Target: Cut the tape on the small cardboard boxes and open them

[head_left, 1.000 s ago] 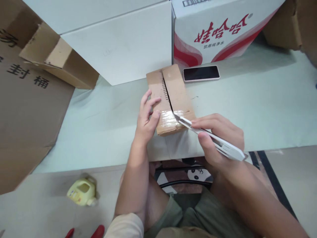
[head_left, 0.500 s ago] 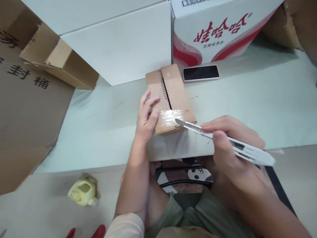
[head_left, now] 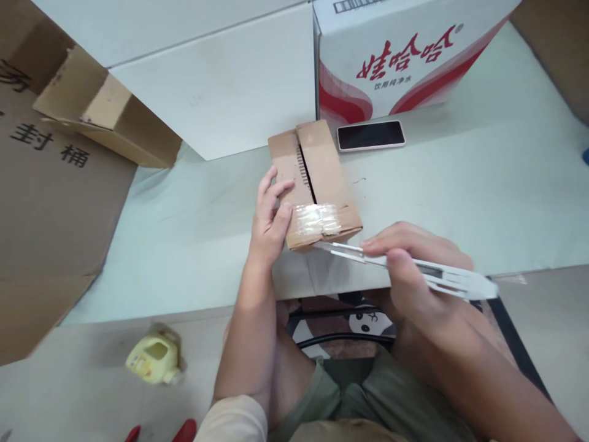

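The right hand (head_left: 427,252) grasps a white utility knife (head_left: 448,277), with the thumb and the fingers closed on its handle. The thin blade points to the left, at the near edge of a small brown box (head_left: 326,172), just below the clear tape (head_left: 317,219) (whether the tip touches the cardboard, I cannot tell). The left hand (head_left: 267,230) rests at the left side of this box, its fingers spread on the top. Between the 2 top flaps there is a dark gap, which runs up to the tape. The box lies on a pale green table (head_left: 197,233); near its far right corner lies a phone (head_left: 371,135), and behind stand 2 bigger boxes, a plain white box (head_left: 230,92) and a red-printed box (head_left: 400,61)
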Available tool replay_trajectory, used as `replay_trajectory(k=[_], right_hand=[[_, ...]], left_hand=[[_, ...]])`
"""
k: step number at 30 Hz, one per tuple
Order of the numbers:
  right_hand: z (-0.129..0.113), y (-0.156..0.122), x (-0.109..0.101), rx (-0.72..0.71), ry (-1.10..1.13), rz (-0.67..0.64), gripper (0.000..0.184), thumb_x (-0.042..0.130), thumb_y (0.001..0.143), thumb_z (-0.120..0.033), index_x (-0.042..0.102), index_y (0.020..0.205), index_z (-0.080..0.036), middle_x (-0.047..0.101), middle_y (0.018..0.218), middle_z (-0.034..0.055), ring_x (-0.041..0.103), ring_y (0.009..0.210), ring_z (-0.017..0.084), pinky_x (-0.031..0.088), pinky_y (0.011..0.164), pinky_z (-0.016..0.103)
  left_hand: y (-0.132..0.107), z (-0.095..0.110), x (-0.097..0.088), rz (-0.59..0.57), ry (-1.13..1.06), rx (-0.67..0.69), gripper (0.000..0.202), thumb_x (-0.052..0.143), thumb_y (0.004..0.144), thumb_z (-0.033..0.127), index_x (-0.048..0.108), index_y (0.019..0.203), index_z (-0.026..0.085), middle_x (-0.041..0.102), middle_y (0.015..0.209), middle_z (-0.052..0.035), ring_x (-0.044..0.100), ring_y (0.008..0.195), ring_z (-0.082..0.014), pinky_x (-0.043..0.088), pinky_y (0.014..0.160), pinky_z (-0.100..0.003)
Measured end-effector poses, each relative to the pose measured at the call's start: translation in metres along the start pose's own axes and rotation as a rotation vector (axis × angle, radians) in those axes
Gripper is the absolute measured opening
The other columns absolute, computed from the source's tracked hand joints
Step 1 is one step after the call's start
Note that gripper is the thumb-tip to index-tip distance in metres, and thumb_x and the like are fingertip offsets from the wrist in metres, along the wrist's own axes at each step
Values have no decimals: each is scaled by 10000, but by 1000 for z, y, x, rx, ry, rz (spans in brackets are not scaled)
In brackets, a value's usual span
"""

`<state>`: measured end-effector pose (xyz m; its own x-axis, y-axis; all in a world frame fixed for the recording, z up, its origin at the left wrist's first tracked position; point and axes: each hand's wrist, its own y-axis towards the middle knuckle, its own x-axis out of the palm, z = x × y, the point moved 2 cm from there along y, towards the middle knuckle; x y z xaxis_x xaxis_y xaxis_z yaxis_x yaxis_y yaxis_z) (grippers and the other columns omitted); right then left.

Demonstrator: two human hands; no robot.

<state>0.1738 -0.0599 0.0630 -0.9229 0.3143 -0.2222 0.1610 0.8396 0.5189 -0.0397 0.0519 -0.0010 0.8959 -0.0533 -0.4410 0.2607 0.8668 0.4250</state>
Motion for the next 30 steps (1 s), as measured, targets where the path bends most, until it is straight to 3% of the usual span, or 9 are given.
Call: replay_trajectory(k=[5, 8, 11, 15, 19, 23, 26, 28, 30], right_hand=[[11, 4, -9, -121, 217, 387, 280, 549, 966, -259, 713, 740, -237, 650, 651, -3, 603, 518, 139, 444, 423, 291], [26, 10, -15, -106, 154, 564, 181, 536, 995, -282, 679, 886, -255, 694, 811, -14, 614, 517, 119, 437, 408, 274], [48, 13, -15, -17, -221, 331, 62, 641, 919, -288, 639, 966, -249, 730, 1032, 53, 727, 821, 207, 581, 640, 362], [91, 3, -10, 161, -568, -119, 359, 724, 770, -297, 643, 1104, -195, 647, 1266, 170, 640, 1193, 333, 579, 927, 505], [121, -12, -3, 361, -684, -339, 552, 735, 742, -372, 626, 1235, -150, 534, 1438, 227, 591, 1290, 396, 555, 983, 562], [119, -13, 1, 340, -712, -328, 497, 699, 795, -417, 659, 1209, -145, 542, 1455, 253, 505, 1388, 441, 415, 1121, 665], [108, -3, -2, 278, -617, -201, 393, 663, 838, -408, 681, 1147, -166, 622, 1374, 221, 532, 1374, 404, 382, 1153, 662], [101, 4, -6, 233, -454, -99, 373, 639, 873, -434, 669, 1164, -203, 662, 1330, 171, 587, 1321, 352, 427, 1136, 616], [96, 9, -11, 200, -251, -21, 405, 618, 900, -506, 649, 1202, -238, 683, 1309, 133, 624, 1280, 304, 476, 1113, 549]], left_hand=[[-3, 6, -3, -5, -2, 27, 579, 480, 951, 700, 585, 1352, 295, 364, 1645, -138, 284, 1569, -359, 307, 1245, -572], [-8, 20, -2, -72, 44, 89, 833, 629, 771, 821, 516, 1428, 322, 262, 1689, -141, 193, 1585, -429, 275, 1240, -642], [-10, 31, -1, -140, 94, 106, 977, 743, 655, 818, 485, 1457, 325, 202, 1704, -151, 154, 1586, -460, 243, 1243, -676], [-9, 30, -7, -89, 94, 71, 858, 736, 747, 744, 492, 1451, 319, 263, 1681, -145, 216, 1580, -422, 287, 1245, -632], [-8, 15, -16, 82, 5, -38, 641, 669, 888, 627, 527, 1412, 286, 431, 1594, -140, 436, 1490, -346, 392, 1219, -529], [-9, 0, -24, 444, -46, -206, 506, 636, 916, 617, 634, 1239, 227, 685, 1309, -103, 631, 1308, -296, 471, 1173, -484], [-11, -10, -33, 763, -143, -301, 417, 662, 900, 592, 638, 1090, 222, 725, 1198, -81, 645, 1289, -286, 525, 1122, -495], [-11, -16, -41, 808, -237, -378, 381, 703, 865, 563, 618, 1053, 243, 730, 1180, -64, 665, 1257, -284, 573, 1061, -497], [-11, -21, -47, 691, -324, -493, 380, 734, 828, 557, 616, 1024, 254, 750, 1114, -57, 711, 1167, -287, 614, 989, -483]])
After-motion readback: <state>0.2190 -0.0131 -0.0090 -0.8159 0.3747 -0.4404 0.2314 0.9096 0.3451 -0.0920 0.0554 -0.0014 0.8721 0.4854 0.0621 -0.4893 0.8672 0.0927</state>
